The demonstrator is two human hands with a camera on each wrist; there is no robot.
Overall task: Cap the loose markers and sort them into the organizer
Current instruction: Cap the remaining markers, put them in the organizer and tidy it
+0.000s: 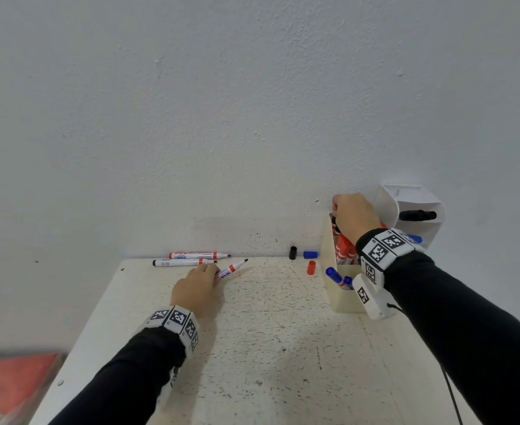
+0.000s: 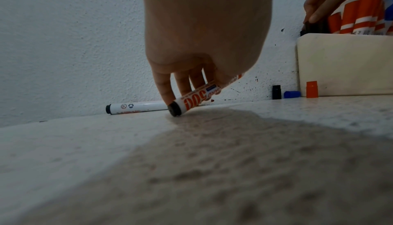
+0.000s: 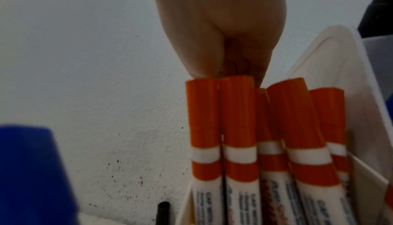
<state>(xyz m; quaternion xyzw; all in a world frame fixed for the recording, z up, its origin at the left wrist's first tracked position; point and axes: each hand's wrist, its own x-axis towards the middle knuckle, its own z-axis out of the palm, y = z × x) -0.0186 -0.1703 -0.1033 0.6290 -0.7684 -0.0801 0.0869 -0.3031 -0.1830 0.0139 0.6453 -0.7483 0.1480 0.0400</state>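
My left hand (image 1: 212, 271) rests on the table and pinches an uncapped black-tipped marker (image 1: 232, 269) lying there; in the left wrist view my fingers (image 2: 187, 85) curl round its barrel (image 2: 191, 101). Two more uncapped markers lie along the wall, one red (image 1: 199, 255) and one black (image 1: 182, 262). A black cap (image 1: 292, 253), a blue cap (image 1: 310, 254) and a red cap (image 1: 311, 267) sit loose beside the cream organizer (image 1: 344, 302). My right hand (image 1: 337, 216) is over the organizer's far end, pinching a black-capped marker (image 2: 314, 25) behind the red-capped markers (image 3: 238, 111).
Blue-capped markers (image 1: 334, 274) stand in the organizer's near section. A white holder (image 1: 421, 197) behind it on the wall side carries a black marker (image 1: 418, 215). The table's left edge runs close to my left arm; a blurred red object (image 1: 22, 381) lies below it.
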